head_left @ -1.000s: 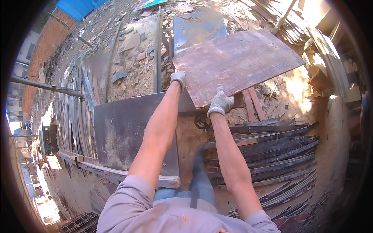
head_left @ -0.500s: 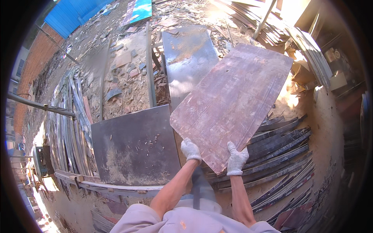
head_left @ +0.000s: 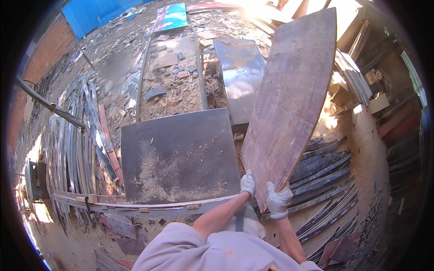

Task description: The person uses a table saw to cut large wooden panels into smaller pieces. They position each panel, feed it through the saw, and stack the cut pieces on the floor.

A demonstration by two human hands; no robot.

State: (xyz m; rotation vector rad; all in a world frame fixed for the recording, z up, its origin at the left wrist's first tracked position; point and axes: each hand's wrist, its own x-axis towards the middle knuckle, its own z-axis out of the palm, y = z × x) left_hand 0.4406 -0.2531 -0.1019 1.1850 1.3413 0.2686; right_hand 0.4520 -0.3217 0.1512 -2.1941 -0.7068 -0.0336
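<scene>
A large worn reddish-brown plywood sheet (head_left: 289, 95) is tilted up in front of me, its far end raised. My left hand (head_left: 247, 183), in a light knitted glove, grips its near left edge. On its near right edge, my gloved right hand (head_left: 279, 200) is closed with the thumb on the upper face. The fingers under the sheet are hidden. To the left lies a dark tabletop panel (head_left: 176, 156) strewn with sawdust and chips. Beyond it a shiny dark metal-like panel (head_left: 239, 77) is partly covered by the sheet.
Long dark strips (head_left: 321, 171) are stacked at the right. Bundled thin strips (head_left: 68, 149) lie at the left beside a metal pole (head_left: 49, 106). Two rails flank scattered wood scraps (head_left: 167, 77). A blue fence (head_left: 90, 18) stands far left.
The plywood sheet has swung to the right and its far end has tipped up. Both hands keep hold of it and have shifted right; the view has turned slightly.
</scene>
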